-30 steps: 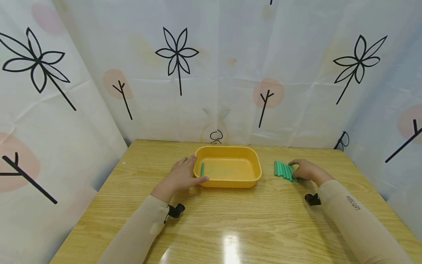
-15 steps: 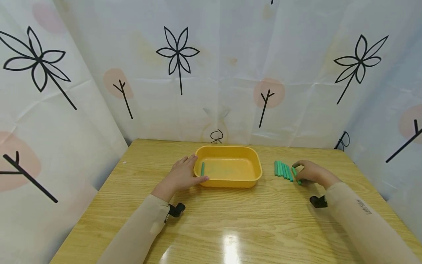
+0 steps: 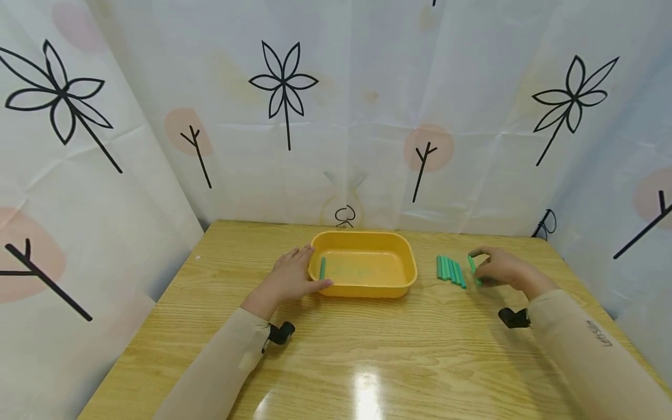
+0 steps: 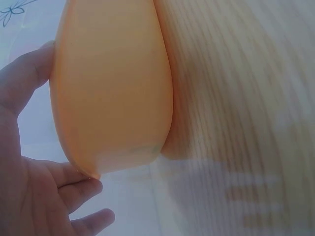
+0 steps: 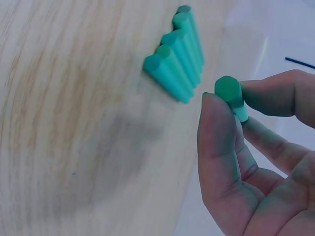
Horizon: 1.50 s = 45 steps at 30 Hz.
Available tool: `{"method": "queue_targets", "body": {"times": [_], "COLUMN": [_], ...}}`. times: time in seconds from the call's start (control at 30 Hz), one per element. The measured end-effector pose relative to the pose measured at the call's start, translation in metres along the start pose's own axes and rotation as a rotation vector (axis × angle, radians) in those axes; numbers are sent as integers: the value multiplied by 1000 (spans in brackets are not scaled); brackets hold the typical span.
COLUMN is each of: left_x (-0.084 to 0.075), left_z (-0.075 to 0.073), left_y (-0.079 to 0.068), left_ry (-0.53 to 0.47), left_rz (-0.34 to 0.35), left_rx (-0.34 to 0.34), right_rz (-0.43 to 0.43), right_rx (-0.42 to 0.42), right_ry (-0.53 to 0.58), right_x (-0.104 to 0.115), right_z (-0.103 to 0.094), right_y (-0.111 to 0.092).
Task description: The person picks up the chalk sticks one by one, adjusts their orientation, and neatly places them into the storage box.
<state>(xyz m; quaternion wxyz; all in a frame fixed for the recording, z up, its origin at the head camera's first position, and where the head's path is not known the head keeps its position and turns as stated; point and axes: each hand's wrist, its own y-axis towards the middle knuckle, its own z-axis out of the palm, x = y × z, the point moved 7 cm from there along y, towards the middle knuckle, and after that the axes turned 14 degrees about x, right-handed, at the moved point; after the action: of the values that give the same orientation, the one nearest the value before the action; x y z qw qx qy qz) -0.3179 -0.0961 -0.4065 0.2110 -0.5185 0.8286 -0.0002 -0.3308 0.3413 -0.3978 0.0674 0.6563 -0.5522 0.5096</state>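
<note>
A shallow yellow tray (image 3: 375, 290) stands on the table in the head view, with a green chalk stick (image 3: 322, 268) lying at its left end. My left hand (image 3: 291, 277) rests on the tray's left rim, fingers extended and thumb stretched over the front edge. The left wrist view has its fingertips at the rim. To the tray's right, my right hand (image 3: 501, 269) pinches a green chalk stick (image 5: 228, 91) between thumb and fingers, above the table; green dust marks the fingers. Left of it, several green chalk sticks (image 3: 450, 271) lie side by side in a row.
The wooden table (image 3: 336, 350) reaches back to a white patterned curtain (image 3: 346, 116), which also hangs along both sides. Near the back right corner is a thin black object (image 3: 543, 223) with a loop.
My right hand has drawn one chalk stick away from the right end of the row, moving right and lifting it. My left hand and the tray have stayed put.
</note>
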Motion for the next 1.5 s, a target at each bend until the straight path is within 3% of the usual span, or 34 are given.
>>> {"method": "queue_targets", "body": {"times": [0.8, 1.2, 1.5], "left_x": [1, 4, 4], "left_z": [1, 3, 2], "left_y": [3, 5, 5], "left_ry": [13, 18, 26], "left_rz": [11, 15, 10], "left_rx": [-10, -18, -14], "right_rz": [-175, -212, -253], "right_rx": [15, 19, 45], "right_ry": [54, 166, 243], "right_x": [77, 113, 135], "right_z": [17, 29, 49], "right_y": [-14, -4, 16]}}
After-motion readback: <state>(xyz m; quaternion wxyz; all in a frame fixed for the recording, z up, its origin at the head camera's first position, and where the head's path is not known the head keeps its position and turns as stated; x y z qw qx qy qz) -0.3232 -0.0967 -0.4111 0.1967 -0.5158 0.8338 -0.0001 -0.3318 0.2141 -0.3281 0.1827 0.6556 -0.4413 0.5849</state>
